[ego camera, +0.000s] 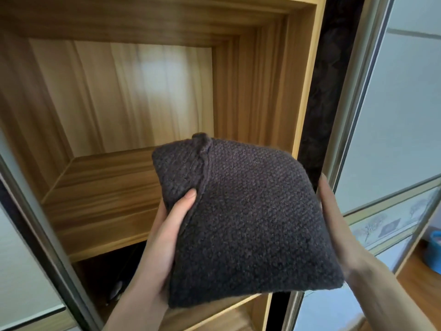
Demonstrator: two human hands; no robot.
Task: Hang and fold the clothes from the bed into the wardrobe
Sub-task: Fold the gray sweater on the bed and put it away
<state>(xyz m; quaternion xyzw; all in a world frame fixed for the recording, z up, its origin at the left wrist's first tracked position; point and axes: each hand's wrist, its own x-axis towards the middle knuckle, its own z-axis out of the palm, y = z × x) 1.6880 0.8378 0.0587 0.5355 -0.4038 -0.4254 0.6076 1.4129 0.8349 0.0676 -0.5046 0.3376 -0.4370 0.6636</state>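
Folded dark knit sweater (248, 218) held up in front of the wardrobe (307, 75), approx level w/ the front edge of the wooden shelf (100, 206). It's a squarish bundle turned like a diamond: one corner points up-left into the open compartment, opposite corner down-right toward the person. Long axis hard to call, sides look about equal. A rolled seam runs from the top corner down to the left thumb.

Left hand (164, 237) grips the sweater's left edge, thumb curled over the top face, other fingers hidden underneath. Right hand (334, 216) is against the right edge, fingers fairly straight along the side; can't tell if any wrap under.

No brand, label or writing readable on the sweater or the wardrobe.

Compartment behind the sweater: bare wood back and sides, nothing seen on the shelf. Compartment below is dark, contents unclear. Sliding door (391, 111) w/ frosted panel at right; blue tub (433, 252) on floor far right.
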